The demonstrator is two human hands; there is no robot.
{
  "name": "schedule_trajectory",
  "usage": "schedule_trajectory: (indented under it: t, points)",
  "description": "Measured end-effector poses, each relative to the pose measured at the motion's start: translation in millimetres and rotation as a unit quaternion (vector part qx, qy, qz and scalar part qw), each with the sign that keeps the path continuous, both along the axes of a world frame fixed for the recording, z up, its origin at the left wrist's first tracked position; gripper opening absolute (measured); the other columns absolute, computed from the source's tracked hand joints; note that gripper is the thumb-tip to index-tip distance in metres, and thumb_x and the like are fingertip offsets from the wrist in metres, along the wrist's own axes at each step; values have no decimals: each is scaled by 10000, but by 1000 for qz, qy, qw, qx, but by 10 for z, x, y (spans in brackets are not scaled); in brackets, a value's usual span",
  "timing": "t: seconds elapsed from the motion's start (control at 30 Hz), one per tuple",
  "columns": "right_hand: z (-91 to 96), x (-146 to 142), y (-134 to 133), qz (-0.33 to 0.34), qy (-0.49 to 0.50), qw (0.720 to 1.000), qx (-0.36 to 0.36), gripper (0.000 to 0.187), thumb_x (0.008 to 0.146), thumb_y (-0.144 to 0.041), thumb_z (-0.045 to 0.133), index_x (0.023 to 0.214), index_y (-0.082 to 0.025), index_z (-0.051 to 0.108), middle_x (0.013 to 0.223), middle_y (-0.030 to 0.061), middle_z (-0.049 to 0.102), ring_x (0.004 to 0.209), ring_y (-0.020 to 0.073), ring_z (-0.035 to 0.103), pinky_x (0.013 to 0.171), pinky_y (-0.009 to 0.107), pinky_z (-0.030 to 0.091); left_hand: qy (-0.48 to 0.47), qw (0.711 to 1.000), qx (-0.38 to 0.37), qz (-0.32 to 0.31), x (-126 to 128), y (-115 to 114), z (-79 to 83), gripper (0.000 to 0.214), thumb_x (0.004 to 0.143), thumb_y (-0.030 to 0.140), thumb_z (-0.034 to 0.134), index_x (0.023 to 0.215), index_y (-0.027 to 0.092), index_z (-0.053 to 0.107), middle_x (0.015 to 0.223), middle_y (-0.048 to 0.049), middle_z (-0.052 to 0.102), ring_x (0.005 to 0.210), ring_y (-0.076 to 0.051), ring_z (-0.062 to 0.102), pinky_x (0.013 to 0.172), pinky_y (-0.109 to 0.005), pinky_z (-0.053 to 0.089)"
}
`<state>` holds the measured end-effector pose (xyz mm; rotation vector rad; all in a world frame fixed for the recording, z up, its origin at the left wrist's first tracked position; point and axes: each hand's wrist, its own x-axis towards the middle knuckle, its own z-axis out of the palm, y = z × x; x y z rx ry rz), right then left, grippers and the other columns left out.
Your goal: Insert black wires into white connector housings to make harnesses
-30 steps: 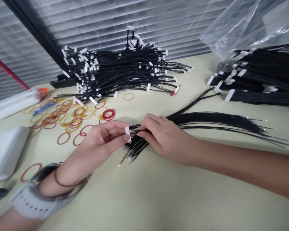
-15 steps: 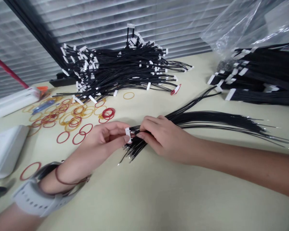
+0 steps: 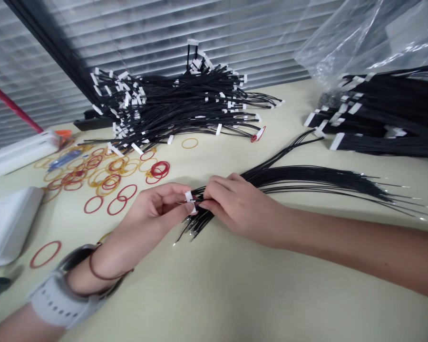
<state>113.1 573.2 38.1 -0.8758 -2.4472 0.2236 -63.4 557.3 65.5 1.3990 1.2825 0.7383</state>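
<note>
Pinched between the thumb and fingers of my left hand point(image 3: 159, 209) is a small white connector housing point(image 3: 189, 196). My right hand point(image 3: 238, 202) is closed on thin black wires point(image 3: 306, 178), with its thumb and forefinger close beside the connector. One wire tip meets the connector's side; how deep it sits I cannot tell. Metal-tipped wire ends point(image 3: 192, 230) fan out below the fingers. The loose bundle runs rightward under my right hand to more bare metal tips. A few wires branch up to a white connector point(image 3: 320, 133) at the right.
A heap of black cables with white connectors point(image 3: 178, 102) lies at the back. Red and yellow rubber bands point(image 3: 110, 173) are scattered at left, near two white cases point(image 3: 12, 223). More cables point(image 3: 395, 114) and a clear plastic bag point(image 3: 338, 42) are at the right, before window blinds point(image 3: 264, 42).
My right hand has shifted slightly left, bringing a wire tip against the connector. The connector has tilted a little in my left hand. The view has moved slightly.
</note>
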Motion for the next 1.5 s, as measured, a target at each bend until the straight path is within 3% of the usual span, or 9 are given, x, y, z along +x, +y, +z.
schedule_trajectory:
  t: [0.2, 0.4, 0.5, 0.6, 0.77, 1.5]
  points:
    - [30, 25, -6, -8, 49, 998, -33, 195, 907, -215, 342, 772, -143, 462, 763, 20, 514, 677, 111, 459, 652, 263, 325, -8, 999, 36, 10, -22, 46, 20, 170, 716, 189, 659, 875, 173, 600, 826, -21, 701, 729, -130, 634, 657, -197, 485]
    - [88, 79, -43, -100, 178, 979, -22, 160, 894, -195, 396, 777, -153, 496, 704, -6, 496, 641, 88, 446, 612, 227, 330, 11, 999, 31, 17, -95, 107, 54, 152, 708, 172, 667, 851, 165, 616, 807, -17, 673, 695, -108, 595, 643, -183, 464]
    - [93, 87, -57, -66, 222, 972, -32, 154, 891, -202, 422, 794, -162, 534, 694, -20, 521, 633, 69, 467, 602, 197, 347, -8, 999, 31, 15, -121, 118, 38, 125, 722, 166, 655, 839, 183, 616, 791, 5, 665, 682, -95, 586, 631, -168, 455]
    - [72, 75, -33, -42, 216, 972, -78, 140, 857, -230, 497, 777, -163, 590, 706, -21, 527, 642, 64, 481, 614, 190, 358, 3, 1000, 30, 0, -122, 108, 40, 109, 733, 179, 641, 840, 184, 621, 758, 12, 656, 648, -88, 565, 605, -167, 441]
    - [51, 59, 30, -69, 182, 967, -167, 162, 847, -207, 500, 762, -162, 631, 718, -15, 491, 656, 70, 479, 626, 202, 363, 22, 999, 26, -14, -90, 96, 74, 66, 725, 177, 640, 790, 173, 633, 756, 4, 647, 651, -98, 564, 614, -181, 446]
    - [82, 46, -13, -85, 179, 966, -167, 152, 803, -192, 489, 674, -148, 557, 658, -21, 513, 583, 67, 449, 562, 211, 335, 22, 999, 10, -29, -85, 99, 81, 79, 757, 173, 622, 833, 189, 641, 764, 19, 641, 666, -86, 557, 608, -151, 435]
